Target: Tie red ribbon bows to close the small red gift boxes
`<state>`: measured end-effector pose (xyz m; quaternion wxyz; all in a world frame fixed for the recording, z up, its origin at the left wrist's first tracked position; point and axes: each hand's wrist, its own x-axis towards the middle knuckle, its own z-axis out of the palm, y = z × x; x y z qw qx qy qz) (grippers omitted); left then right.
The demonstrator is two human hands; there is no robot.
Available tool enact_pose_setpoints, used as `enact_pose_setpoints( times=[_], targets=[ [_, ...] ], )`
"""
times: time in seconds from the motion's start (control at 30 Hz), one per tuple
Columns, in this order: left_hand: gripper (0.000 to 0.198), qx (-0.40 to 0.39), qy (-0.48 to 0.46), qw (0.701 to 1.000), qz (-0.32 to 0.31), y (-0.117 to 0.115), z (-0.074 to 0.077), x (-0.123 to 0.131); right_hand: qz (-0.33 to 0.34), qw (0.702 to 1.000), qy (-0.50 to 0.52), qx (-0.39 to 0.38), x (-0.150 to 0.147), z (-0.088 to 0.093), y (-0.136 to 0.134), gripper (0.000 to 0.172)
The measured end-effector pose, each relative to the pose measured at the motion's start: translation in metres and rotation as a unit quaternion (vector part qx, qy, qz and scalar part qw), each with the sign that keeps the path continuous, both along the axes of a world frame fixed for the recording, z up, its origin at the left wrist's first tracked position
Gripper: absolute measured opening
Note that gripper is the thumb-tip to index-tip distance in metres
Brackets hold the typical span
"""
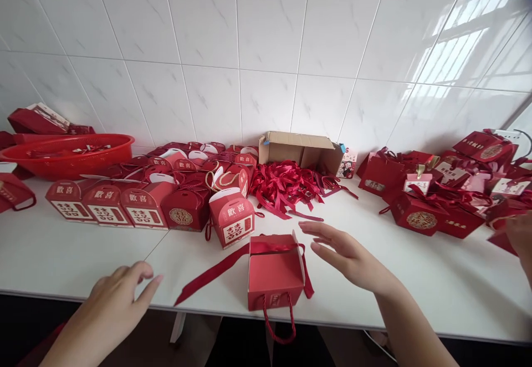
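Right in front of me on the white table stands a small red gift box [276, 275]. A dark red ribbon [216, 273] lies across its top, one long tail stretching left over the table. From its near side hangs a twisted red cord handle [279, 325], drooping past the table edge. My left hand [120, 292] hovers near the front edge, left of the ribbon's tail, thumb and fingers apart and nothing in them. Just right of the box, my right hand [343, 253] is held with fingers stretched out and holds nothing.
Finished-looking red boxes [143, 203] line the left. A red plastic basin [70, 153] stands behind them. Loose ribbons [286, 181] spill from a cardboard carton [301, 144] by the wall. Tied boxes [419, 214] crowd the right, where another person's hand [521, 236] shows.
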<state>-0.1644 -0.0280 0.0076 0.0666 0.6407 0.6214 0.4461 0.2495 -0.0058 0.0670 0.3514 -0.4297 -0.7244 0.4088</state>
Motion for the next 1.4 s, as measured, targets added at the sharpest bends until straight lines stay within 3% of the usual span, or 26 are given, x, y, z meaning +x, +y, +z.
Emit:
enact_pose_setpoints(
  times=[0.07, 0.2, 0.27, 0.37, 0.47, 0.57, 0.63, 0.7, 0.8, 0.9, 1.0, 1.1, 1.23, 1.4],
  targets=[
    [0.024, -0.007, 0.043, 0.999, 0.008, 0.001, 0.01, 0.016, 0.024, 0.998, 0.049, -0.019, 0.0, -0.012, -0.003, 0.037],
    [0.028, -0.105, -0.019, 0.988, -0.109, 0.007, 0.027, 0.086, 0.03, 0.995, 0.093, -0.032, -0.009, -0.026, -0.005, 0.029],
    [0.032, -0.158, -0.084, 0.965, -0.192, 0.01, 0.028, 0.114, 0.019, 0.995, 0.092, -0.03, -0.012, -0.028, -0.005, 0.027],
    [0.038, -0.204, -0.179, 0.924, -0.269, 0.011, 0.022, 0.132, 0.015, 0.993, 0.111, -0.036, -0.013, -0.032, -0.004, 0.024],
    [0.04, -0.227, -0.23, 0.903, -0.283, 0.012, 0.015, 0.132, 0.041, 0.985, 0.155, -0.064, -0.012, -0.038, -0.003, 0.027],
    [0.042, -0.246, -0.251, 0.895, -0.276, 0.013, 0.009, 0.128, 0.079, 0.972, 0.2, -0.099, -0.014, -0.043, -0.005, 0.042],
    [0.045, -0.249, -0.243, 0.901, -0.259, 0.014, 0.008, 0.127, 0.09, 0.962, 0.226, -0.123, -0.015, -0.044, -0.007, 0.046],
    [0.048, -0.233, -0.225, 0.917, -0.233, 0.014, 0.008, 0.125, 0.076, 0.963, 0.228, -0.126, -0.015, -0.043, -0.009, 0.039],
    [0.046, -0.212, -0.201, 0.935, -0.202, 0.013, 0.011, 0.119, 0.007, 0.983, 0.165, -0.076, -0.01, -0.037, -0.011, 0.024],
    [0.043, -0.223, -0.186, 0.937, -0.191, 0.009, 0.009, 0.111, -0.054, 0.995, 0.078, 0.021, -0.004, -0.032, -0.01, 0.017],
    [0.042, -0.207, -0.197, 0.944, -0.164, 0.006, 0.005, 0.102, -0.051, 0.991, 0.002, 0.121, 0.001, -0.024, -0.007, 0.017],
    [0.04, -0.165, -0.264, 0.944, -0.108, 0.005, 0.005, 0.096, -0.041, 0.989, -0.026, 0.139, 0.001, -0.012, -0.004, 0.024],
    [0.043, -0.14, -0.34, 0.926, -0.089, 0.009, 0.012, 0.092, -0.052, 0.998, 0.025, 0.019, -0.008, -0.002, 0.001, 0.035],
    [0.044, -0.158, -0.229, 0.955, -0.103, 0.014, 0.008, 0.091, -0.077, 0.981, 0.082, -0.155, -0.019, -0.018, 0.015, 0.045]
  ],
)
